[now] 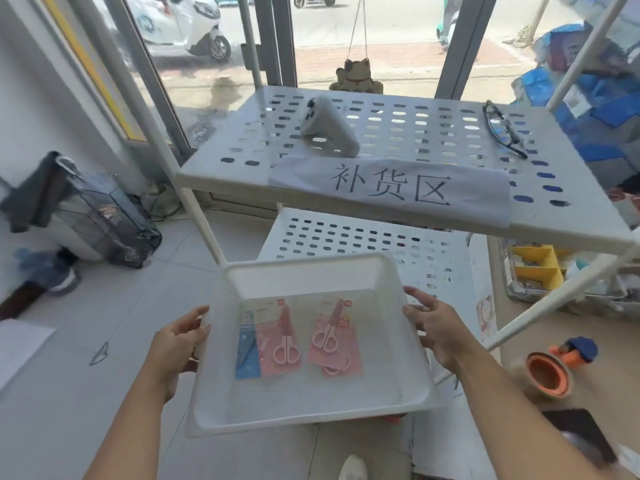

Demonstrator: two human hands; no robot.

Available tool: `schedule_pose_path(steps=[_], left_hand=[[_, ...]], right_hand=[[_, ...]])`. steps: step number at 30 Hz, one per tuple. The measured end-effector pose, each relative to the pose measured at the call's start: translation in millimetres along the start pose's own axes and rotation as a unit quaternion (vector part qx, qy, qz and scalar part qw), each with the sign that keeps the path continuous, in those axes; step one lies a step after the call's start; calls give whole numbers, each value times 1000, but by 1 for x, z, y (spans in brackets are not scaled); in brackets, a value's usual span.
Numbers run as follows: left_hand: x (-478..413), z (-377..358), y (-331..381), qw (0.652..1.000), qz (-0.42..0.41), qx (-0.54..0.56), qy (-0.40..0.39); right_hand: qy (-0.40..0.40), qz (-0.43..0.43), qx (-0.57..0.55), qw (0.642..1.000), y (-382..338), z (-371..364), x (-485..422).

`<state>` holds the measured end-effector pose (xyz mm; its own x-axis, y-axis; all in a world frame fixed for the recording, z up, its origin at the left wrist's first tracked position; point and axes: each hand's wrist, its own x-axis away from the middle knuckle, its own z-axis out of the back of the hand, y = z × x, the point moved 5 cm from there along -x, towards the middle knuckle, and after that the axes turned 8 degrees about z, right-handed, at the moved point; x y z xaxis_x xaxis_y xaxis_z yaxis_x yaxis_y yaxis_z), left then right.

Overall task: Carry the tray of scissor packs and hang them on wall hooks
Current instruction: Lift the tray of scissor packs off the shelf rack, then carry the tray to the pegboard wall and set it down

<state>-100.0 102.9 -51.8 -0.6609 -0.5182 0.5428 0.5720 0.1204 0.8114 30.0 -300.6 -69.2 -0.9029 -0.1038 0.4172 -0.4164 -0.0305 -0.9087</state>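
Left hand (176, 344) and right hand (436, 327) are gripping the shallow white plastic tray (311, 415) by its rims; tilting risks the loose pink scissor packs (301, 341) sliding out.

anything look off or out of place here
Mostly tidy. The tray is held by both hands and tilts slightly. The scissor packs lie loose and overlapping, the right ones askew. On the upper shelf, a grey controller lies on its side and folded glasses sit near the edge.
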Motion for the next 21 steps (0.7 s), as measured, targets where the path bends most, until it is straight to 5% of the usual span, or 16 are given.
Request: schedule_pose_path(steps=[11, 21], left_hand=[[79, 175, -113, 992, -10, 80, 93], [218, 376, -233, 950, 4, 128, 285]], right_hand=[[-103, 26, 59, 993, 31, -152, 70], [-285, 35, 132, 949, 76, -368, 183]])
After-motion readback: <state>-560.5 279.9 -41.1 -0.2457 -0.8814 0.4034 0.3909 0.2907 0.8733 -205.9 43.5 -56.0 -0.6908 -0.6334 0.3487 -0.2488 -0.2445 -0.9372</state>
